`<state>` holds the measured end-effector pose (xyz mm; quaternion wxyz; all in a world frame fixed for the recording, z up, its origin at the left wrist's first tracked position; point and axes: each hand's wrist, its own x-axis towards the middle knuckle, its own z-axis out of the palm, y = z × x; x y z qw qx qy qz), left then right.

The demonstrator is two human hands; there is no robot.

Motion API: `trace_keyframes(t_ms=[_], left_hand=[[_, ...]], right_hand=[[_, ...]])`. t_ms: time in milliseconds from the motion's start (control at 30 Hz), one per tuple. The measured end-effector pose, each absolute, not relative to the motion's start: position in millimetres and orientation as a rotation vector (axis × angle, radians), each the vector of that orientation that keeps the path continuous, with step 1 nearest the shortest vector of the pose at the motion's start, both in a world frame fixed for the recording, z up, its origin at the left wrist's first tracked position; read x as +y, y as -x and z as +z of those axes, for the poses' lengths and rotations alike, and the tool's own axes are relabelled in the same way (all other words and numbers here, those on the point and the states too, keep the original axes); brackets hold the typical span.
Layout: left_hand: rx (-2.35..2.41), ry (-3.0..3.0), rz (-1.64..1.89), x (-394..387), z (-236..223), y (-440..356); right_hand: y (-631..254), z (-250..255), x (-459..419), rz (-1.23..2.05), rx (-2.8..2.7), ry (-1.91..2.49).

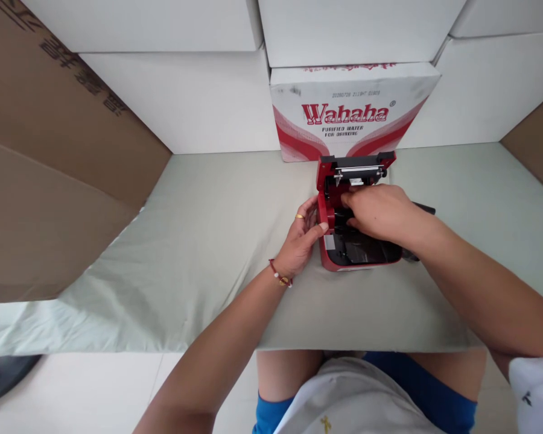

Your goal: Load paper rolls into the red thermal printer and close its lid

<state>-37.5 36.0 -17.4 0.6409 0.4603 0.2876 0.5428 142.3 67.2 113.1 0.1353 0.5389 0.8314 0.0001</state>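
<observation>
A red and black label printer point(366, 250) rests on the cloth-covered table with its lid point(357, 166) raised. Inside the lid a dark roller and a metal bar show. My left hand point(301, 238) grips the printer's left side, thumb over the rim and fingers along the outer wall. Reaching into the open compartment from the right, my right hand point(380, 211) has its fingers bent and drawn together near the hinge end. What those fingertips hold, if anything, is hidden. A dark object point(423, 208) sticks out behind my right wrist, too covered to name.
A Wahaha water carton point(353, 114) stands right behind the printer, under and between stacked white boxes point(181, 102). Brown cardboard boxes flank the table at left point(72, 181) and right point(538, 144). The pale green tablecloth point(199, 241) hangs at the near edge, above my lap.
</observation>
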Motion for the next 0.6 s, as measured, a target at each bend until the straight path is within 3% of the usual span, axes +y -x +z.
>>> trace_keyframes(t_ms=[600], left_hand=[[0.657,-1.011,1.246,36.3,-14.2,35.1]], right_hand=[[-155.5,112.7,58.4,-0.275,2.377,-1.802]])
